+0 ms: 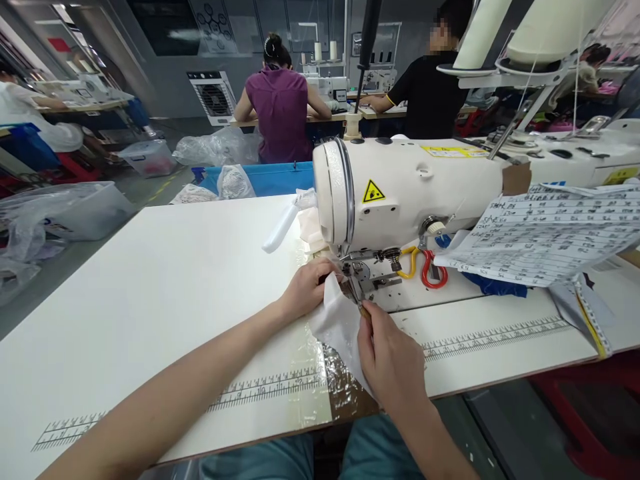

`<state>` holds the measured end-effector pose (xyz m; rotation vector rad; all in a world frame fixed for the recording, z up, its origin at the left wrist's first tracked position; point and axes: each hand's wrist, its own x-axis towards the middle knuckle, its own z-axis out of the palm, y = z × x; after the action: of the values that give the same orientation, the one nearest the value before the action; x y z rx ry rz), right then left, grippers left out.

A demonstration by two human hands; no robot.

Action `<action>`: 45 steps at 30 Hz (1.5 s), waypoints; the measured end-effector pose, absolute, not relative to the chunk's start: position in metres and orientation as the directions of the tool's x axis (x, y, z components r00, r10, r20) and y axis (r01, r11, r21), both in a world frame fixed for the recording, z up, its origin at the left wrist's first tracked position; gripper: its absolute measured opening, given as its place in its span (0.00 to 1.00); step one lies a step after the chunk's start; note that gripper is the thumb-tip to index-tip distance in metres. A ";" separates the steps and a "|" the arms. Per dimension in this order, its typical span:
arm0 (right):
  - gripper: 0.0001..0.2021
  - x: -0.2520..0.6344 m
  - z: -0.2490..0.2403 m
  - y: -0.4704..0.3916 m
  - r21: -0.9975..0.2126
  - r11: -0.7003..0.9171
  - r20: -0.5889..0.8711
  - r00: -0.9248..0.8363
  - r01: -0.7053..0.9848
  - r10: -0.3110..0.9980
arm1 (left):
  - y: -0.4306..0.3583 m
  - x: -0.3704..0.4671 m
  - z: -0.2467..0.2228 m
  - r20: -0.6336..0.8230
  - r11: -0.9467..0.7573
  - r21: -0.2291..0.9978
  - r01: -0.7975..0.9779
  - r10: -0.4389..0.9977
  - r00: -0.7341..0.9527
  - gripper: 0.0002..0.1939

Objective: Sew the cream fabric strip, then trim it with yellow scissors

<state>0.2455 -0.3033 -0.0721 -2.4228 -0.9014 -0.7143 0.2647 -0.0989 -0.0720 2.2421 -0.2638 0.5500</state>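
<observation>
My left hand is closed on a piece of white fabric, pinching its upper edge just left of the needle area. From there the cloth hangs down between my hands toward the table's front edge. My right hand grips a slim pointed metal tool; whether it is tweezers or thread snips I cannot tell. Its tip reaches up to the cloth's edge beside the presser foot. Above both hands is the white sewing machine. Scissors with red and yellow handles lie on the machine bed.
Rulers are marked along the front of the white table. A handwritten sheet covers the right side, near a tape measure. A white roll-like object lies left of the machine head. Thread cones stand above. Co-workers sit beyond.
</observation>
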 end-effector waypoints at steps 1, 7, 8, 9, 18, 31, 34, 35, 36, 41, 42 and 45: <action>0.19 0.246 -0.073 -0.303 -0.228 -0.685 0.606 0.652 0.692 0.456 | -0.099 0.265 -0.072 0.469 -0.663 0.658 -0.357 -0.011 0.883 0.08; 0.19 0.246 -0.073 -0.303 -0.226 -0.691 0.603 0.655 0.687 0.455 | -0.099 0.264 -0.071 0.455 -0.669 0.660 -0.342 -0.006 0.891 0.08; 0.19 0.246 -0.072 -0.303 -0.225 -0.691 0.604 0.655 0.687 0.454 | -0.099 0.264 -0.072 0.454 -0.669 0.661 -0.341 -0.006 0.891 0.08; 0.19 0.246 -0.072 -0.303 -0.224 -0.692 0.605 0.654 0.686 0.453 | -0.099 0.264 -0.072 0.455 -0.668 0.661 -0.342 -0.007 0.891 0.08; 0.20 0.247 -0.073 -0.302 -0.208 -0.694 0.613 0.645 0.689 0.457 | -0.098 0.265 -0.074 0.481 -0.701 0.612 -0.367 -0.038 0.876 0.08; 0.17 0.245 -0.075 -0.302 -0.223 -0.699 0.550 0.680 0.680 0.486 | -0.104 0.268 -0.076 0.581 -0.839 0.360 -0.408 -0.141 0.801 0.03; 0.17 0.245 -0.075 -0.303 -0.240 -0.693 0.545 0.685 0.680 0.484 | -0.102 0.267 -0.075 0.542 -0.799 0.464 -0.382 -0.085 0.836 0.04; 0.16 0.245 -0.075 -0.303 -0.243 -0.693 0.544 0.687 0.678 0.482 | -0.101 0.266 -0.075 0.517 -0.780 0.509 -0.365 -0.062 0.854 0.04; 0.16 0.245 -0.076 -0.303 -0.246 -0.696 0.541 0.691 0.674 0.479 | -0.101 0.266 -0.074 0.488 -0.760 0.551 -0.345 -0.042 0.872 0.04; 0.15 0.246 -0.076 -0.302 -0.240 -0.724 0.501 0.721 0.647 0.478 | -0.101 0.263 -0.070 0.407 -0.714 0.640 -0.284 0.002 0.913 0.03; 0.15 0.246 -0.076 -0.301 -0.235 -0.729 0.494 0.725 0.643 0.481 | -0.101 0.264 -0.070 0.414 -0.717 0.634 -0.291 -0.004 0.910 0.04; 0.14 0.247 -0.076 -0.299 -0.214 -0.742 0.490 0.727 0.636 0.481 | -0.103 0.265 -0.071 0.489 -0.758 0.541 -0.364 -0.069 0.870 0.05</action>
<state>0.2467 -0.2995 -0.0755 -2.5618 -0.8633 -0.5802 0.2650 -0.1026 -0.0711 2.3830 -0.3119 0.5915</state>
